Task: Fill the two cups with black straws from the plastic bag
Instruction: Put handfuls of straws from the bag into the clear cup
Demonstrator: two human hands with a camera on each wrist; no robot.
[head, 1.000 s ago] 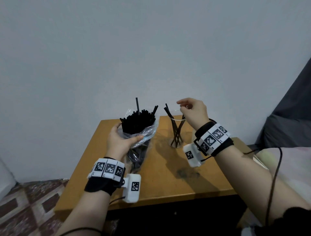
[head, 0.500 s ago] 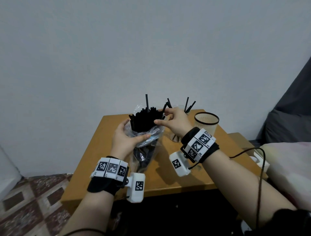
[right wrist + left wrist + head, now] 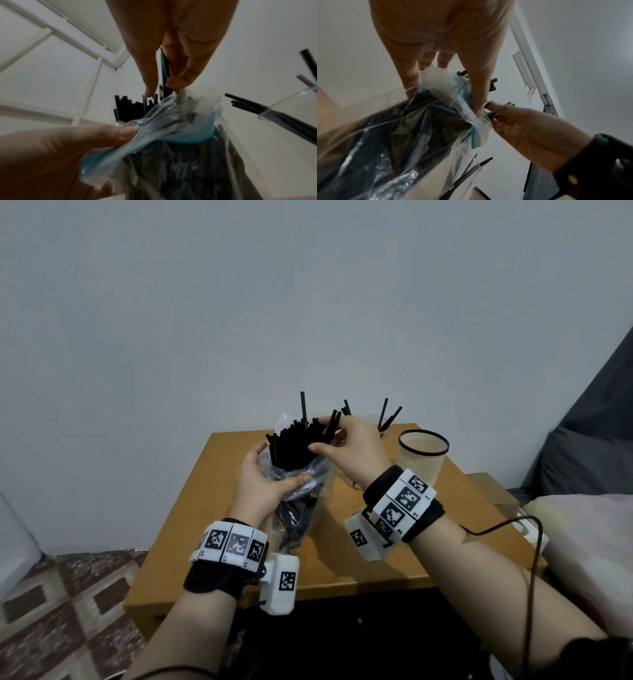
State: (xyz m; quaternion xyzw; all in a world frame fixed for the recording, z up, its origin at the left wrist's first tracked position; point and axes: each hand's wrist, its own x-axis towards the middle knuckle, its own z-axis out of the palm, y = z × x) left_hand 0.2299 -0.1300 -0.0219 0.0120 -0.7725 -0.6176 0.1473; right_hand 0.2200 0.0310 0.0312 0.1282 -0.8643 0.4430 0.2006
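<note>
- Nearest to me, my left hand is wrapped round the neck of the plastic bag, thumb across the front; the left wrist view shows the film bunched under the fingers, so the bag stands upright on the tabletop.
- Just above that grip, the bundle of black straws sticks out of the bag's open mouth, and by its bulk I judge the bag to be well stocked.
- At the bundle's right edge, my right hand has its thumb and fingers pinched on a few straws; the right wrist view shows two or three dark straws between the fingertips, not yet clear of the bag.
- Behind my right hand stands the clear cup, mostly hidden, with a handful of straws leaning out of its rim; I'd call it started, far from full.
- Farther right, apart from the clear one, the black-rimmed cup shows no straws at all from here.
- My reading: early in the job. One cup needs many more straws, the other has not been begun.
</note>
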